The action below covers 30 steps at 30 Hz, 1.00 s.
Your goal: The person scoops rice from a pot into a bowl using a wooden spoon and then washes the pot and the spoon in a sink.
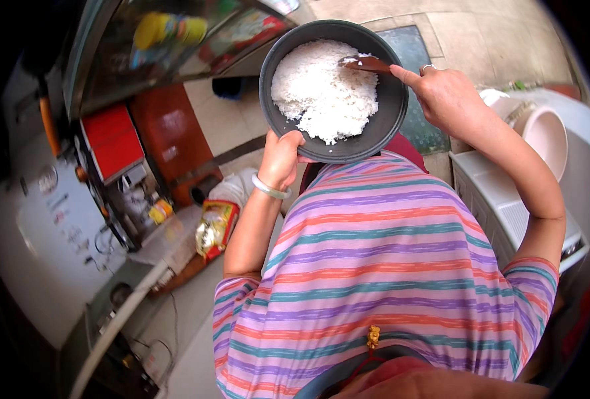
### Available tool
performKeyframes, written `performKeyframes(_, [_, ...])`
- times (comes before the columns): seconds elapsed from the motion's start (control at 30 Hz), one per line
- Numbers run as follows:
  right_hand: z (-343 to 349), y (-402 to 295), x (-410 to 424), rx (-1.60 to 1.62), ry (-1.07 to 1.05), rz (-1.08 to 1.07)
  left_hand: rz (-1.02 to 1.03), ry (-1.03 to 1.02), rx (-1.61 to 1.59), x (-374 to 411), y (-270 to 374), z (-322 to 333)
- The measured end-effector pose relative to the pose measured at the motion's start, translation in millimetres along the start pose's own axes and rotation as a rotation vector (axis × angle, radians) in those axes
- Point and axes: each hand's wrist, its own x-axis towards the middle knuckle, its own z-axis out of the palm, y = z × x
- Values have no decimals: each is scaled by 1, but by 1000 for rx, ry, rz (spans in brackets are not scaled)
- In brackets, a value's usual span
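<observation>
My left hand (284, 155) grips the near-left rim of a round dark pot (397, 112), with the thumb over the edge. Cooked white rice (325, 90) fills much of the pot, heaped toward its left and middle, and part of the dark wall shows on the right. In my right hand (437, 95) is a brown spatula or rice paddle (370, 64), its index finger stretched along the handle. The paddle's tip touches the rice near the upper right, with some grains on it. The pot is tipped so that its inside faces the camera.
A glass-fronted cabinet (175, 85) stands at upper left, near a red box (113, 142). A red and gold packet (216, 227) lies at lower left. To the right, a pale round basin (547, 139) rests by a white cabinet (504, 199). A grey mat (414, 45) lies on the tiled floor.
</observation>
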Motion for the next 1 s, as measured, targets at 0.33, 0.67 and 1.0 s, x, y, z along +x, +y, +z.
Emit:
performKeyframes(0.33, [4, 40, 62, -13, -265, -213, -25, 236, -157, 14, -24, 15])
performKeyframes(0.67, [-34, 33, 127, -27, -273, -604, 191, 357, -139, 13, -30, 33])
performKeyframes(1.0, [-30, 45, 142, -197, -267, -620, 184, 347, 98, 16, -51, 20])
